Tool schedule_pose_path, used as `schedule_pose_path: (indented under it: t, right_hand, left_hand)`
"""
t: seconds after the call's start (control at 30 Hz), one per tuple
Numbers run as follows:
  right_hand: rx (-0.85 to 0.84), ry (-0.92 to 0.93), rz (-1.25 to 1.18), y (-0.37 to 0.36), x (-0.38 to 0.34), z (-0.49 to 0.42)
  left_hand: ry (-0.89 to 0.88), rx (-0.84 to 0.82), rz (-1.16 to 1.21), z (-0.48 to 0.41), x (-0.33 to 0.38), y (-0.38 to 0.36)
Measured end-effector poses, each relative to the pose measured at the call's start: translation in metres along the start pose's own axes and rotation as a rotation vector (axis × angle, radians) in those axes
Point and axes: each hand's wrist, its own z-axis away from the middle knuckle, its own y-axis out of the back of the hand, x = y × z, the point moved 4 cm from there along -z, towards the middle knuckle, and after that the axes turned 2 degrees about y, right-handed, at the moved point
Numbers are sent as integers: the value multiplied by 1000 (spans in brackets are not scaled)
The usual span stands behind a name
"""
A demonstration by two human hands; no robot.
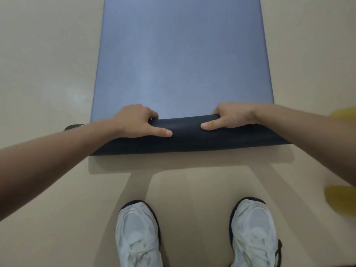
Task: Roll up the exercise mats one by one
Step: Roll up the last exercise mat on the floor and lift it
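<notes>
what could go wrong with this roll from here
The left hand and right hand both grip near the middle of the rolled edge, so its unheld ends may roll looser and cone out. That edge looks slightly slanted across the blue mat, so the roll could drift sideways.

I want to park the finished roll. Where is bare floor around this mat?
Bare floor lies left of the mat and between its rolled end and the shoes. Right of it is free farther up; yellow things crowd the near right edge.

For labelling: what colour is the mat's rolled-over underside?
The mat's underside is dark navy, head view.
</notes>
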Motion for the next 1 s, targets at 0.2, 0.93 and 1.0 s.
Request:
schedule_pose_path:
  t: [0.2,0.93,1.0]
  right_hand:
    - [108,-21,45,14,3,-12]
    - [899,158,737,-30,15,28]
    - [858,110,759,-30,17,25]
  left_hand:
    - [-257,654,-242,44,19,-22]
    - [-67,135,-107,-53,4,36]
    - [-48,120,-78,-56,4,38]
